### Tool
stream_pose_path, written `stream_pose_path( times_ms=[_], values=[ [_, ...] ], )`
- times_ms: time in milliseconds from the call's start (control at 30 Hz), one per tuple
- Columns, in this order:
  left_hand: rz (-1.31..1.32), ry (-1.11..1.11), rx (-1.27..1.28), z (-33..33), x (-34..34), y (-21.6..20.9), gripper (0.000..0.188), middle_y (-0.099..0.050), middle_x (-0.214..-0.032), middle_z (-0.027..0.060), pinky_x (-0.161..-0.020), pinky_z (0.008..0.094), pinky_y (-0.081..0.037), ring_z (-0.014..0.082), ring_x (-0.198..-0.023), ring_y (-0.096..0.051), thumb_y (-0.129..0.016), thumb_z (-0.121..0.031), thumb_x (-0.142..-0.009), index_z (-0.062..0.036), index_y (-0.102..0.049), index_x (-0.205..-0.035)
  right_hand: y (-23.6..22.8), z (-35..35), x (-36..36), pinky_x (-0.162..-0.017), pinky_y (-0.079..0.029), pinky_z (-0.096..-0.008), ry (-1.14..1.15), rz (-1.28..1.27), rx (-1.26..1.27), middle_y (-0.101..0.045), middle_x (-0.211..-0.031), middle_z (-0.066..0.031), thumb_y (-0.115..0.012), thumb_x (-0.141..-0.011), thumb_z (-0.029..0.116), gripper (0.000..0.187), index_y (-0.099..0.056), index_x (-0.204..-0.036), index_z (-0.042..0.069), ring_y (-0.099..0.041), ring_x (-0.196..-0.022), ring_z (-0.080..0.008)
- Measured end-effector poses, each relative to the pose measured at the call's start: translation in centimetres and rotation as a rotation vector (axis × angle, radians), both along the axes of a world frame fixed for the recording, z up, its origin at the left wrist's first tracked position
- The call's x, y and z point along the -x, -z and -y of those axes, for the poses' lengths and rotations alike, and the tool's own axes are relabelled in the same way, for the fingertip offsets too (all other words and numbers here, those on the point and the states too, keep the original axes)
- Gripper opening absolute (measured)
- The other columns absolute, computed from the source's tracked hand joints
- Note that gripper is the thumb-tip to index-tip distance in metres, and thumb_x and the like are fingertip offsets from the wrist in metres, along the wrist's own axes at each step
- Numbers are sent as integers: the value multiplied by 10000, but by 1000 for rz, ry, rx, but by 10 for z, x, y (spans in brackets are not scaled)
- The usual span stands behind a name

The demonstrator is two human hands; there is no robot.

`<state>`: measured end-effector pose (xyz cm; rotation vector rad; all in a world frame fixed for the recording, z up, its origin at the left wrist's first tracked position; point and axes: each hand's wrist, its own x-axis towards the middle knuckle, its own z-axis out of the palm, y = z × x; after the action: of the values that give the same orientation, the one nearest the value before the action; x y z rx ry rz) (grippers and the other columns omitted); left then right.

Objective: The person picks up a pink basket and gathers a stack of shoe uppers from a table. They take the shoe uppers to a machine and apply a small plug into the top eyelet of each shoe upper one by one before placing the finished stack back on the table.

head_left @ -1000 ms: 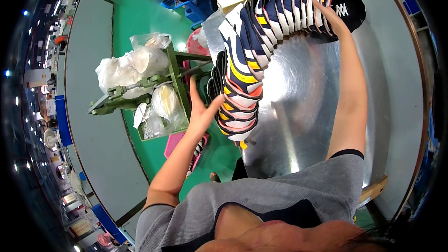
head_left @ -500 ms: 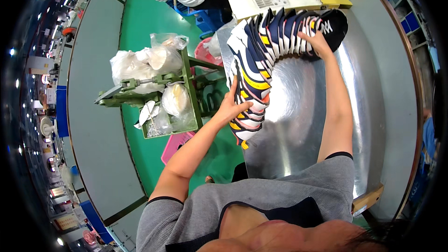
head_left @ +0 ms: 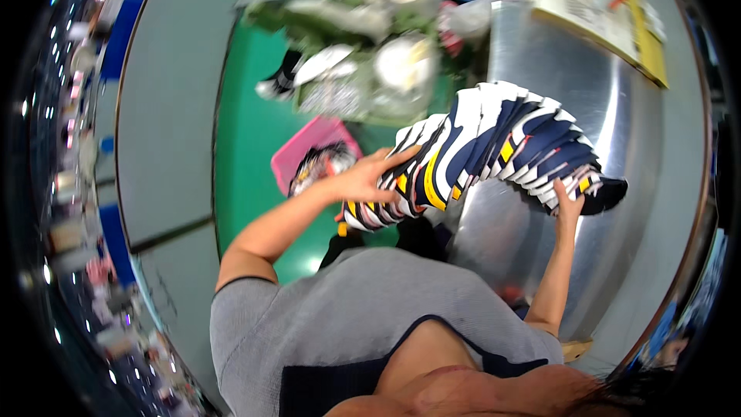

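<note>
A: what's in hand?

B: both hands, one curved stack of shoe uppers (head_left: 494,135). Left hand (head_left: 369,179) holds the left end, thumb and fingers spread wide. Right hand (head_left: 569,201) grips near the dark right end, fingers mostly hidden.

A: how many uppers?

B: can't tell lol, too overlapped. Left end sticks out past one metal bench (head_left: 540,54), right part's over it. One pink basket (head_left: 287,156), loaded, left of the stack.

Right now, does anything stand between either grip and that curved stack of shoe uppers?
Nothing visible: the left grip touches the stack of shoe uppers near its left end, the right grip near its black right end.
</note>
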<state>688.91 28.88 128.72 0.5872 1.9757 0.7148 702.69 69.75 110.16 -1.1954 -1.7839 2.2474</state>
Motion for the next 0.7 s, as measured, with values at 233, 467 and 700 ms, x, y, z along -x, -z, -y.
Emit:
stream_pose_path(
  times_ms=[233, 467, 700],
  values=[
    [212, -237, 154, 76, -54, -70, 897, -472, -1245, 192, -1033, 380, -318, 322, -1172, -450, -713, -189, -692, -162, -246, -1458, -84, 90, -12, -925, -422, -309, -211, 110, -65, -538, -1182, -138, -788, -709, 113, 699, -414, -1268, -76, -546, -1052, -213],
    [419, -522, 211, 212, -117, -81, 965, -382, -1397, 171, -1095, 373, -263, 290, -1281, -377, -731, -208, -640, -231, -230, -1464, -98, 225, -20, -874, -440, -301, -418, 297, 110, -568, -1092, -105, -761, -737, 105, 589, -452, -1213, -54, -557, -989, -185],
    [516, -764, 79, 362, -141, 42, 962, -293, -1467, 158, -1109, 350, -223, 282, -1335, -307, -723, -197, -642, -254, -226, -1464, 28, 368, 51, -857, -449, -296, -725, 184, 113, -586, -1077, -104, -768, -745, 163, 580, -483, -1201, -53, -571, -957, -175]
  ],
)
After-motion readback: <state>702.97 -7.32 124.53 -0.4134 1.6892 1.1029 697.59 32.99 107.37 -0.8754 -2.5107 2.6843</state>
